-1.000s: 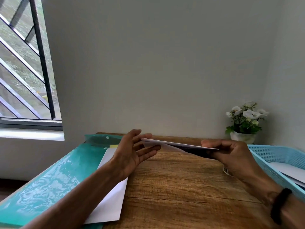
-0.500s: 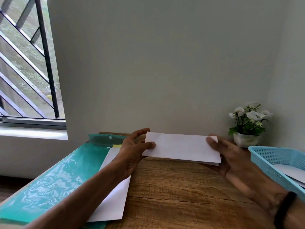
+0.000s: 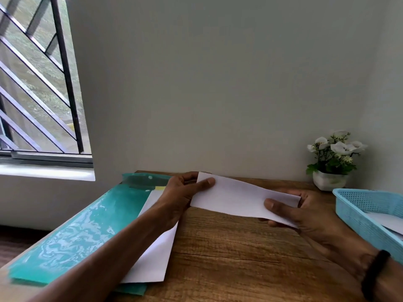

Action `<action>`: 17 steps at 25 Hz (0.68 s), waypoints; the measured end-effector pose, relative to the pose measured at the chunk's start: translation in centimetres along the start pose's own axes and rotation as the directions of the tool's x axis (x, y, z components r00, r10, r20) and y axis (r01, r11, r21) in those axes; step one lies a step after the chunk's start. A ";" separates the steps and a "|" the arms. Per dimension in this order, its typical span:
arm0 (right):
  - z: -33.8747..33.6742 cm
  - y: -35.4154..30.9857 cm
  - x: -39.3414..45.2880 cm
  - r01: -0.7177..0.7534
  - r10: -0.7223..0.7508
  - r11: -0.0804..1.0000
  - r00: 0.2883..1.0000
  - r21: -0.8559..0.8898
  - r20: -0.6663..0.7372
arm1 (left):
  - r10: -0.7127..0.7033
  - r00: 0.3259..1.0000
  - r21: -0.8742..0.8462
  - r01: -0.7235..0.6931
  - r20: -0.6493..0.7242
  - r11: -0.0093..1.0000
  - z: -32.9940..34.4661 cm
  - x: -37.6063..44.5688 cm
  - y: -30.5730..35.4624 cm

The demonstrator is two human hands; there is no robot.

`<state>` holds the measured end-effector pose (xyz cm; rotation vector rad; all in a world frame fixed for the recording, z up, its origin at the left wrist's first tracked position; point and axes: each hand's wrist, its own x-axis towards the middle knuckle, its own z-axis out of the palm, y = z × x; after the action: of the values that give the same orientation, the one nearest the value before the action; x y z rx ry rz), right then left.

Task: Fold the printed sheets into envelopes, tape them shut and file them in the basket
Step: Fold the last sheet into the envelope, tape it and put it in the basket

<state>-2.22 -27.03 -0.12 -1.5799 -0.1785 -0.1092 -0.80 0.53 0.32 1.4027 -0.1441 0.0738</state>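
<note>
Holding a folded white sheet point(image 3: 242, 198) between them, both hands keep it lifted above the wooden table point(image 3: 229, 253), clear of the surface. The left hand point(image 3: 181, 197) pinches the sheet's left end, thumb laid across the near face and fingers curled behind the far edge. The right hand point(image 3: 301, 212) grips the right end the same way, thumb on the near face and fingers wrapped behind. The sheet's long axis runs left to right across the view, with the left end sitting higher and farther away and the right end lower and nearer. Its blank broad face tilts up toward the camera, and the paper sags slightly in a shallow wave between the two grips.

Under the left forearm lie a flat white sheet of paper point(image 3: 157, 253) and a teal plastic folder point(image 3: 82, 227), both angled away toward the wall. A light blue basket point(image 3: 359, 205) stands at the right edge of the table with white paper inside. A small potted plant with white flowers point(image 3: 333, 158) sits against the wall behind the basket. A dark band point(image 3: 374, 275) circles the right wrist.
</note>
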 end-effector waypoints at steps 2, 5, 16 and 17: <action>0.0 0.0 -0.1 -0.001 0.001 1.000 1.000 -0.017 0.006 | -0.014 0.999 0.050 0.012 0.050 0.999 0.4 -0.2 0.1; 0.0 -0.2 0.2 0.021 -0.023 0.999 0.997 -0.041 -0.069 | 0.199 0.966 0.186 -0.168 -0.164 0.968 -0.8 0.3 1.3; -0.4 0.3 0.2 -0.041 -0.018 0.967 0.973 -0.252 -0.228 | -0.025 0.913 0.913 0.405 -0.406 -0.052 -6.9 1.1 0.6; -0.3 0.3 0.2 -0.016 -0.032 0.977 0.975 -0.213 -0.221 | -0.024 0.912 0.912 0.409 -0.410 -0.032 -6.9 1.1 0.7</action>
<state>-1.97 -27.34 -0.35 -1.7670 0.0040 -0.3198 0.57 7.38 0.09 2.9236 0.5536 0.1114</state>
